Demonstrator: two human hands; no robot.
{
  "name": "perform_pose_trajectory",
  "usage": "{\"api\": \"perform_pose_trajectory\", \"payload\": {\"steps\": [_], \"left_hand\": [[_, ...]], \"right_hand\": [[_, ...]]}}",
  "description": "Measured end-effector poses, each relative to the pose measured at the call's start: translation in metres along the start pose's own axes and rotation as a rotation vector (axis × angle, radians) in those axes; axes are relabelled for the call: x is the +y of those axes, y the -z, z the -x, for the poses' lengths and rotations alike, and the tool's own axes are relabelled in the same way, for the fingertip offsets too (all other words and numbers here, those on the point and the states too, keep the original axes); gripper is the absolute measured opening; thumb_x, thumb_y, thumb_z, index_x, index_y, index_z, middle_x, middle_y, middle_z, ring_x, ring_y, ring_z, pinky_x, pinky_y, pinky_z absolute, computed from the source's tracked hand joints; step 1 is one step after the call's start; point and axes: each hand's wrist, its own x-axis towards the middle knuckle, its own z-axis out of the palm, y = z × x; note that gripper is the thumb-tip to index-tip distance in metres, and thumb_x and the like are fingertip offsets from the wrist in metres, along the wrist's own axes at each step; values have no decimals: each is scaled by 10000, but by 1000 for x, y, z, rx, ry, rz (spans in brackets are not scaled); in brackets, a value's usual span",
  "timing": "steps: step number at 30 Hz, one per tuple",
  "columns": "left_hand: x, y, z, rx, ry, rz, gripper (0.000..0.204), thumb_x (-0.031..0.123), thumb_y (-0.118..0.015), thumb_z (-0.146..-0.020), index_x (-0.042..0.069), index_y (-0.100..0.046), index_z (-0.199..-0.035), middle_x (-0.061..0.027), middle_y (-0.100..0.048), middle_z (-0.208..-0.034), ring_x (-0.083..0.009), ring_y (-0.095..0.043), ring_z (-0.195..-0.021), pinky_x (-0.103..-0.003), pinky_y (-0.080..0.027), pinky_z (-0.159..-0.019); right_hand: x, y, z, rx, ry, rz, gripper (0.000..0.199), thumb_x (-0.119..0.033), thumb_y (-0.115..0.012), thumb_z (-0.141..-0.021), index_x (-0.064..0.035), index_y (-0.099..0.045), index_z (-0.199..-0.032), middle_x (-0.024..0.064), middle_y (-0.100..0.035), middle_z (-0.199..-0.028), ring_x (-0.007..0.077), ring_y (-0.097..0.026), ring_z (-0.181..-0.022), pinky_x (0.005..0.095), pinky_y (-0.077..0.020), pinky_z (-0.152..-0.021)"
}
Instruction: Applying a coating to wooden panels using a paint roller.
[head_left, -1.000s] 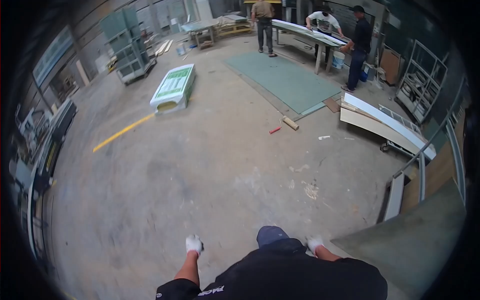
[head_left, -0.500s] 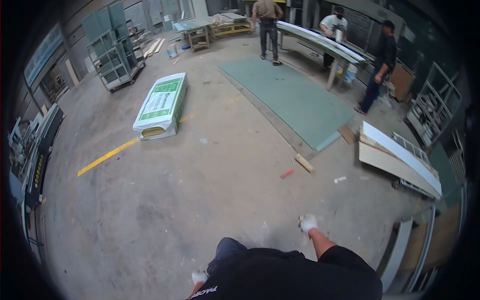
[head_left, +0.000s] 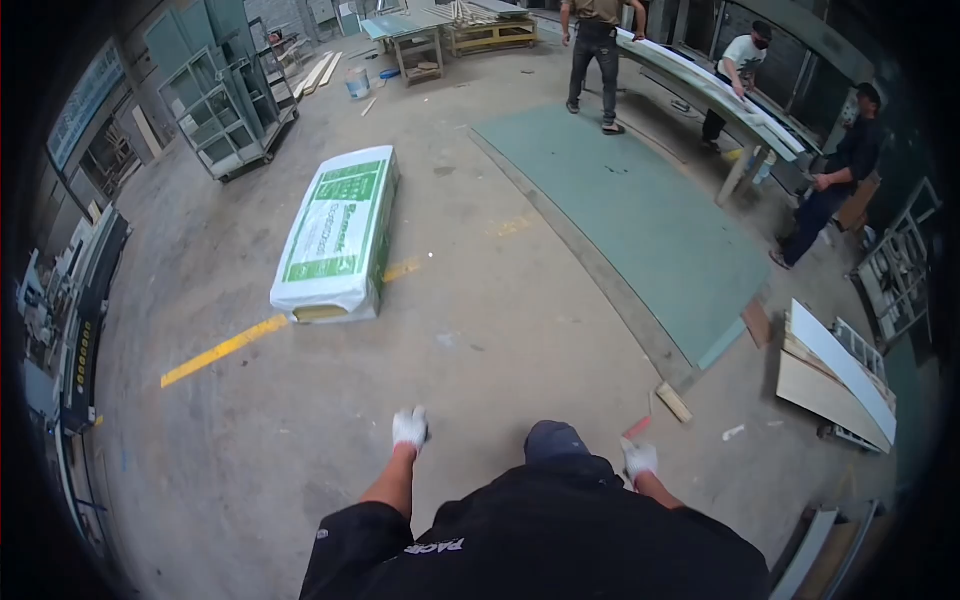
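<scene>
My left hand [head_left: 410, 428], in a white work glove, is held out in front of me above the concrete floor. Its fingers are loosely bent and somewhat apart, with nothing visible in them. My right hand [head_left: 641, 458], gloved the same way, hangs by my right side with its fingers loosely apart and appears to hold nothing. In the picture it comes close to a red-handled tool [head_left: 636, 427], which lies on the floor beside a short wooden block [head_left: 675, 402]. Ahead on the left lies a long white-and-green plastic-wrapped package [head_left: 335, 225], its yellowish contents showing at the near end.
A large green sheet [head_left: 620, 220] covers the floor ahead right. Several people stand near a long workbench [head_left: 700, 90] behind it. Leaning boards [head_left: 835, 375] rest at the right. A wheeled rack [head_left: 225, 110] with panels stands far left, and machinery [head_left: 75, 330] lines the left edge.
The package and the green sheet look nearer as I move forward. My left hand has swung forward; my right hand has drawn back closer to my body.
</scene>
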Motion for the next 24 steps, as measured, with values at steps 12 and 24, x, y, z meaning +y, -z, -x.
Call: {"api": "perform_pose_trajectory", "payload": {"steps": [12,24], "left_hand": [[127,-21,-392,-239,576,316,162,183,-573,-926,33,-588,-868,-95,-554,-609,-220,-574,-517,-390,-508,-513],[21,0,-767,-593,205,-814,384,380,-520,-888,128,-718,-1100,-157,-692,-1146,-338,-662,-1066,-468,-525,-893]], "right_hand": [[-241,-153,-421,-120,276,-198,217,-250,-614,-891,-92,-651,-1034,91,-654,-767,273,-673,-711,445,-540,-617],[-973,-77,-681,15,431,-15,307,-301,-565,-975,-35,-632,-837,72,-581,-614,179,-559,-456,356,-430,-404]]}}
